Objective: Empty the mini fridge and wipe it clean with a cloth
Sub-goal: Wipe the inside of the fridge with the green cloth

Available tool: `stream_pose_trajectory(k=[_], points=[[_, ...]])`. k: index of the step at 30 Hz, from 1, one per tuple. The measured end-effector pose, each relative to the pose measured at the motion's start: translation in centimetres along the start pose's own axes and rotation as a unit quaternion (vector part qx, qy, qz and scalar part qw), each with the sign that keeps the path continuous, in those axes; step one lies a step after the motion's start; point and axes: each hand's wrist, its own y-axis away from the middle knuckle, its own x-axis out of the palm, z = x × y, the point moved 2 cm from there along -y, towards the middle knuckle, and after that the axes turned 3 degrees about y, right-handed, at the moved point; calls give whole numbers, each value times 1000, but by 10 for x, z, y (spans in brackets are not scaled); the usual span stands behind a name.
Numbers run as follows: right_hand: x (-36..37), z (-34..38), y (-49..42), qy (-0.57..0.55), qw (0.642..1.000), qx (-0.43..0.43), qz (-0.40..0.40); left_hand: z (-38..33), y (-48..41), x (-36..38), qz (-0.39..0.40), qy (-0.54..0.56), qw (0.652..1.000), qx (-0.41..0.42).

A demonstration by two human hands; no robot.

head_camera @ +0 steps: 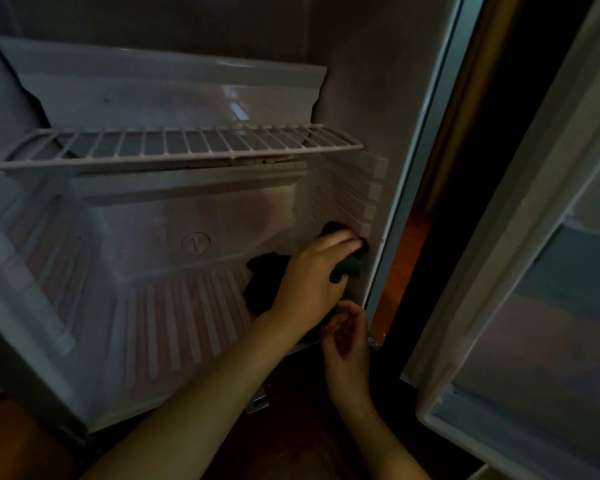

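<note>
Cloth (347,268) gripped against fridge wall (347,188) by curled fingers (340,239) of left hand (309,277).

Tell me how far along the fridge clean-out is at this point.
Emptying looks done: the wire shelf and fridge floor hold no food. Wiping is in hand: the left hand grips a dark cloth against the lower right wall, with the right hand by the front edge. Whether the other walls, the shelf and the door are wiped yet cannot be told.
</note>
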Motion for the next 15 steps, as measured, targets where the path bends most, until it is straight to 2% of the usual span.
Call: stream_pose_trajectory(k=[3,4,7,9,12,15], points=[[0,1,1,-25,1000,15,8,-13,9,3,19,30,998,43],[-1,1,2,-27,999,16,7,-19,11,2,-8,43,998,41],[-2,-1,2,-14,1000,17,3,-31,4,-9,-173,68,983,1],[-3,-2,2,-10,1000,19,1,-35,-7,-10,-216,63,974,4],[-4,-2,2,-26,999,28,-1,-37,-14,7,-176,48,983,19],[-4,2,3,-33,999,27,-3,-26,3,30,-117,-40,986,108]])
